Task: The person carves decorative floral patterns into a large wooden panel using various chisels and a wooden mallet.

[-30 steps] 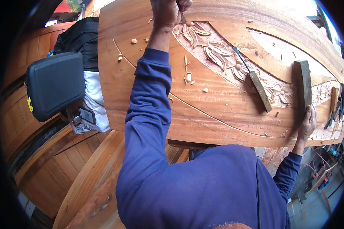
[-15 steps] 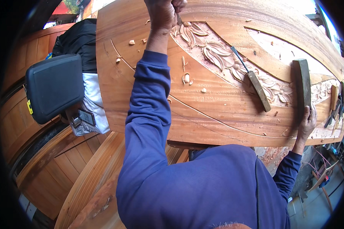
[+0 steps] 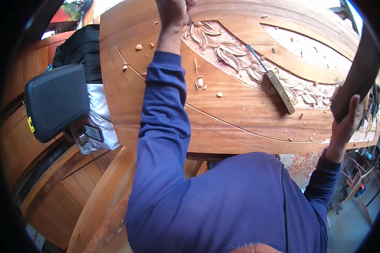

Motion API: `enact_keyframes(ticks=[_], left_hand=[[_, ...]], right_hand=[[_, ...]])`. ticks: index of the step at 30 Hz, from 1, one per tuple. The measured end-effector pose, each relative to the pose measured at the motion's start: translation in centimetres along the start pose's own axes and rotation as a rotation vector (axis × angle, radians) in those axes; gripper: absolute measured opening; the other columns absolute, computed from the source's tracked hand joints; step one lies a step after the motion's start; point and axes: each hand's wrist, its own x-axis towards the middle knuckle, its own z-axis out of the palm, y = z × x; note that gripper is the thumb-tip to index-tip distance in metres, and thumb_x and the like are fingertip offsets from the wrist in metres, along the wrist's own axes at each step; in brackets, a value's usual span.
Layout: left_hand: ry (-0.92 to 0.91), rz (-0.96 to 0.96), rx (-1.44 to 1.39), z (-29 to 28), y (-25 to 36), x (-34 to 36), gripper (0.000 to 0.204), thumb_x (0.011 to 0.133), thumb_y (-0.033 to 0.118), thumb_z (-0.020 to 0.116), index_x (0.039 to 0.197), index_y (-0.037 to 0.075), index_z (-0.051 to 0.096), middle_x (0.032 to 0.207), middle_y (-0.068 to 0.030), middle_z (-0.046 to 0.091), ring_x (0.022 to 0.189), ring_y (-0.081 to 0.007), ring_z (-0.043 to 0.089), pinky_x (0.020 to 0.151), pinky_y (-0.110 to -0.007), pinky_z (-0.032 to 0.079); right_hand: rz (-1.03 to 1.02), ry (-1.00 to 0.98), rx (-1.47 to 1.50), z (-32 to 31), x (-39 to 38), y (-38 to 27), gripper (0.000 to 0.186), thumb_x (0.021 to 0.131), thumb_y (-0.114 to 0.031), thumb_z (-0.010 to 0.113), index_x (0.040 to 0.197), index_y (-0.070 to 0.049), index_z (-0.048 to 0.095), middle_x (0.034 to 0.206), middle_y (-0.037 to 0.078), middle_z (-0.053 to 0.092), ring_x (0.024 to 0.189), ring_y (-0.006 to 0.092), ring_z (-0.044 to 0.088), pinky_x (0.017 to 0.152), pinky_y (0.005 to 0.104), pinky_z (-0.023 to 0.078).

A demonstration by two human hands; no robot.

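Observation:
A large wooden panel [image 3: 223, 130] lies across the view, with carved leaves and flowers [image 3: 230, 59] along a recessed band. My left hand [image 3: 171, 12] is closed at the top, above the upper end of the carving, around a tool whose slim metal shaft reaches down to the wood; its handle is mostly hidden. My right hand [image 3: 346, 116] grips a long, dark wooden block [image 3: 359, 69], raised and slanted over the panel's right part. A chisel [image 3: 279, 90] with a worn wooden handle lies across the carved band.
Loose shavings [image 3: 200, 83] dot the panel. More tools [image 3: 369, 109] lie at its right end. At the left are a black case [image 3: 55, 101], dark cloth [image 3: 78, 50], white cloth [image 3: 100, 111], a phone [image 3: 93, 132] and wooden door panels [image 3: 42, 181]. Clutter [image 3: 359, 185] stands below right.
My right hand has picked the dark block up off the panel, lifting and tilting it to the right. The view has shifted slightly; my left hand stays at the top of the carving.

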Motion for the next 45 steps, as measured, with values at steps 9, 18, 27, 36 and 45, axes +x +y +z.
enact_keyframes(ticks=[9, 18, 27, 36, 45], left_hand=[[0.004, 0.027, 0.066, 0.0, -2.1, -0.2, 0.034, 0.096, 0.019, 0.075, 0.073, 0.017, 0.051, 0.057, 0.0079, 0.041, 0.043, -0.0048, 0.036, 0.040, -0.024, 0.025], [-0.268, -0.042, -0.017, -1.0, -0.3, -0.7, 0.016, 0.088, 0.003, 0.070, 0.076, 0.005, 0.059, 0.067, -0.0015, 0.052, 0.061, -0.0134, 0.051, 0.055, -0.031, 0.042], [-0.216, -0.235, 0.061, 2.3, -1.1, 2.2, 0.029, 0.094, 0.016, 0.070, 0.075, 0.018, 0.048, 0.060, 0.0084, 0.040, 0.046, -0.0036, 0.036, 0.042, -0.022, 0.028], [-0.072, 0.026, -0.059, 0.6, -0.7, -1.5, 0.036, 0.089, 0.007, 0.074, 0.073, 0.019, 0.044, 0.060, 0.0096, 0.036, 0.046, -0.0031, 0.032, 0.043, -0.023, 0.024], [-0.006, -0.021, -0.031, 0.3, 1.1, -0.5, 0.035, 0.089, 0.014, 0.075, 0.071, 0.019, 0.045, 0.056, 0.0080, 0.039, 0.044, -0.0048, 0.035, 0.041, -0.023, 0.027]], right_hand=[[-0.753, -0.535, -0.594, 18.8, 9.7, -7.6, 0.060, 0.092, -0.014, 0.064, 0.149, -0.019, 0.047, 0.102, 0.016, 0.060, 0.085, 0.0274, 0.063, 0.076, 0.0372, 0.054], [-0.768, -0.553, -0.852, 20.5, 10.0, -4.5, 0.087, 0.083, 0.008, 0.062, 0.157, -0.033, 0.045, 0.095, 0.018, 0.053, 0.086, 0.0355, 0.060, 0.081, 0.0451, 0.053], [-0.543, -0.335, -0.604, 18.0, 9.1, -2.7, 0.085, 0.077, 0.013, 0.064, 0.156, -0.015, 0.047, 0.144, 0.012, 0.062, 0.121, 0.0203, 0.062, 0.099, 0.0345, 0.053], [-0.519, -0.129, -0.565, 16.3, 9.1, -6.2, 0.086, 0.077, 0.011, 0.068, 0.156, -0.014, 0.046, 0.136, 0.011, 0.064, 0.111, 0.0157, 0.062, 0.093, 0.0309, 0.053], [-0.699, 0.054, -0.325, 17.5, 10.3, -6.4, 0.086, 0.077, 0.012, 0.067, 0.156, -0.017, 0.047, 0.126, 0.011, 0.065, 0.105, 0.0202, 0.063, 0.090, 0.0344, 0.054]])
